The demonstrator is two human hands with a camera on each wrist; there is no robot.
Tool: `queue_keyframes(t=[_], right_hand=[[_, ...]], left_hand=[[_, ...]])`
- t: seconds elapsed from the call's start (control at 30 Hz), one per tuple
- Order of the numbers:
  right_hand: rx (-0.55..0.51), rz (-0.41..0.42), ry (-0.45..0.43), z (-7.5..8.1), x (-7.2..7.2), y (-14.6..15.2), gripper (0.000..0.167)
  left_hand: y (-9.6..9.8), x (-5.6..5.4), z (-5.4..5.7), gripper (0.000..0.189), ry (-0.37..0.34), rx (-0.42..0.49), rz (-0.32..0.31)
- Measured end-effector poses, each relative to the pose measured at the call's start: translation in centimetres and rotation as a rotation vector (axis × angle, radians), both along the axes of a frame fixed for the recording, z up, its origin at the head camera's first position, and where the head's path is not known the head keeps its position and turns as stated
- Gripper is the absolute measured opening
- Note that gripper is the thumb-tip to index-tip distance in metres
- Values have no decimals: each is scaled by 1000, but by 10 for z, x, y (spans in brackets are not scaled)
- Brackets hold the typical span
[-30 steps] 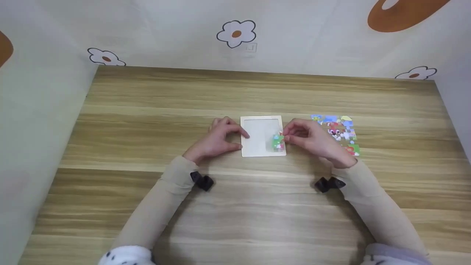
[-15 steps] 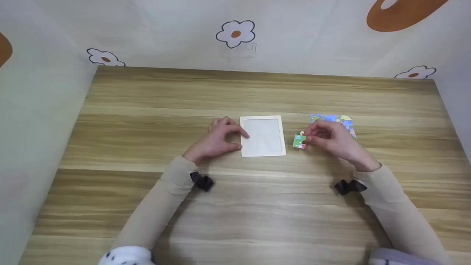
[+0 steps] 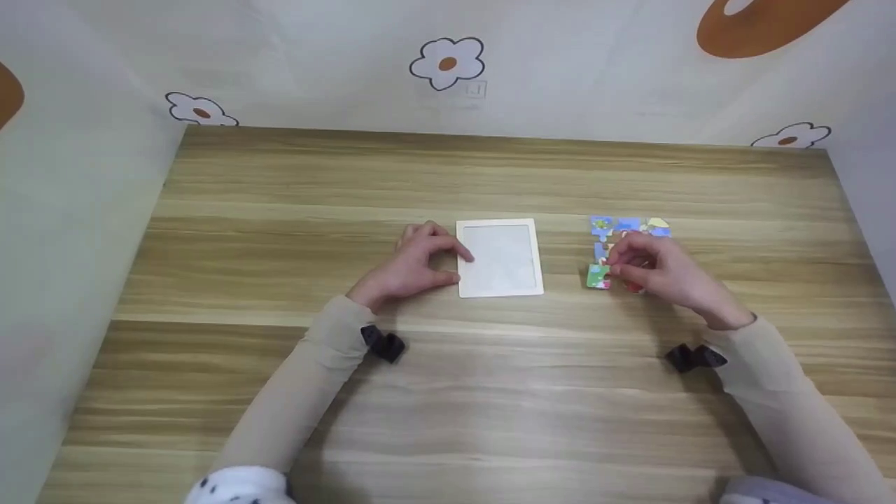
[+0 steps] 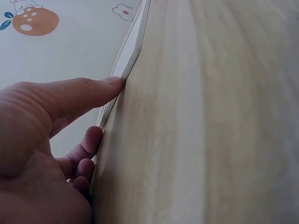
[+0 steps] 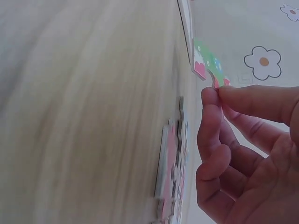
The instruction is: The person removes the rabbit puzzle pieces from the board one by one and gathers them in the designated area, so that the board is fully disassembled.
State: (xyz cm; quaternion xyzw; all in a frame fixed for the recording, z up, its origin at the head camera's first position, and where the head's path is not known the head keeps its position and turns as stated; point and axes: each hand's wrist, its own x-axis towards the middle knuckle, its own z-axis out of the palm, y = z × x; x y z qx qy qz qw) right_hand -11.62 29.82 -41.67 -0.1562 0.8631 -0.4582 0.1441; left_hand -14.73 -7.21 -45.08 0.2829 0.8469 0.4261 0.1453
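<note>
In the head view my left hand [image 3: 418, 264] rests at the left side of a pale puzzle frame [image 3: 539, 269]. Its index fingertip lies on the frame, and the thumb [image 4: 79, 95] touches the edge in the left wrist view. My right hand [image 3: 654, 269] pinches a green puzzle piece [image 3: 597, 276] between thumb and index finger. That piece is held above the table in the right wrist view, with pink and white shapes on it. Beneath and behind the right hand lie joined puzzle pieces [image 3: 628, 224], blue at the top; the hand hides much of them.
All of this is on a wood-grain table [image 3: 518, 392]. A wall [image 3: 329, 63] with printed flowers rises along its far edge. Black wrist mounts [image 3: 383, 343] sit on both forearms.
My right hand has moved right with the green puzzle piece, from over the frame's right side to the joined pieces. The left hand and the frame stay put.
</note>
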Motion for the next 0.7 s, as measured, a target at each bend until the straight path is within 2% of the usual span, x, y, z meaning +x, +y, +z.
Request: queue_keyframes(t=[0.27,0.63,0.7], right_hand=[[-22,33,-14,-3,1,10,7],[90,10,82,-6,-1,11,6],[95,8,79,-7,-1,11,6]], left_hand=[[0,0,0,25,-12,-12,6],[0,0,1,26,-31,-19,14],[-1,0,1,26,-35,-21,18]])
